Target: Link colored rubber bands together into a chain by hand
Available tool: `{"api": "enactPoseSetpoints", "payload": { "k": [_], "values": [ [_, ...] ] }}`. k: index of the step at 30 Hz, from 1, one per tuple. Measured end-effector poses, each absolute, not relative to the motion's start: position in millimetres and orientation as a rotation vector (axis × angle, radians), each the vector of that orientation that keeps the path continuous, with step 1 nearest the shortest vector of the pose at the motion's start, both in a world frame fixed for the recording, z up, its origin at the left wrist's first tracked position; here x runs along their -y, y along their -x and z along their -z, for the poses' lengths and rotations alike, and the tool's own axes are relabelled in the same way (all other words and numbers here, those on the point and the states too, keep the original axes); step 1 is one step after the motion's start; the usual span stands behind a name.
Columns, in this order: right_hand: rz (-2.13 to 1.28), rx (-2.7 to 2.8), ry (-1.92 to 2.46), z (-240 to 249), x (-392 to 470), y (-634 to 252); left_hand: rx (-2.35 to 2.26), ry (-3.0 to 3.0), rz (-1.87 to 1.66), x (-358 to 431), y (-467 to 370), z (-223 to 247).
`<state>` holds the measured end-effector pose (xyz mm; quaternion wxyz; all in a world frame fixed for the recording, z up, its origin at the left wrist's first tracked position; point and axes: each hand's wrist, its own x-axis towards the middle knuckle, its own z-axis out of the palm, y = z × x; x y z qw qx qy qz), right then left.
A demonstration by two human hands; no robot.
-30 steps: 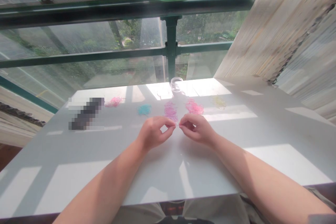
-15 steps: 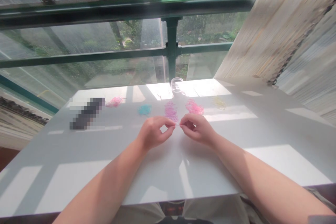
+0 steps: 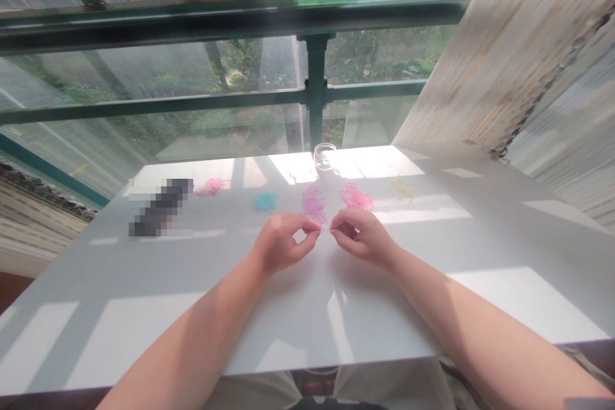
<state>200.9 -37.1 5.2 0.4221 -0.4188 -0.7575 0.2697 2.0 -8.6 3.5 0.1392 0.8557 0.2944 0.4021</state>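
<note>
Just above the white table (image 3: 288, 307), my left hand (image 3: 279, 243) is closed in a pinch between thumb and forefinger. Facing it, my right hand (image 3: 365, 238) pinches the same way, its fingertips a narrow gap from the left ones. Whatever lies between the fingertips is too small and pale to make out. Right beyond the hands is a purple heap (image 3: 313, 202) of what look like tiny elastic bands. A bright pink heap (image 3: 356, 196) lies behind the right hand, and a turquoise heap (image 3: 266, 201) is to the left.
Further left lies another pink heap (image 3: 212, 186), beside a dark blurred-out object (image 3: 161, 208). A pale yellow heap (image 3: 402, 189) is at the right. A clear round container (image 3: 325, 157) stands at the far edge, near the green window railing (image 3: 230, 19). A striped curtain (image 3: 461, 51) hangs at right.
The view has shifted very slightly. Both hands keep the same pinch in almost the same spot, and the heaps lie as before.
</note>
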Motion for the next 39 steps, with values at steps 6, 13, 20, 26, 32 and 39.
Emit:
{"api": "enactPoseSetpoints", "payload": {
  "k": [6,13,20,26,32,39],
  "values": [
    [-0.676,1.895,1.049,-6.3,37.6,-201.0,-0.859,-2.481,-1.112,8.6,-1.7,-5.0],
    [-0.668,1.903,1.044,-6.4,37.8,-201.1,-0.868,-2.489,-1.106,9.3,-2.2,-5.5],
    [-0.673,1.905,1.044,-4.5,36.9,-200.6,-0.863,-2.486,-1.105,9.4,-2.8,-7.5],
    [-0.669,1.909,1.048,-4.2,36.6,-200.3,-0.859,-2.476,-1.097,9.2,-4.0,-7.8],
    [-0.669,1.912,1.058,-5.1,36.6,-200.3,-0.869,-2.469,-1.068,9.4,-4.1,-8.6],
    [-0.671,1.913,1.058,-4.8,36.6,-199.8,-0.887,-2.466,-1.080,9.9,-5.3,-9.2]
  ]
}}
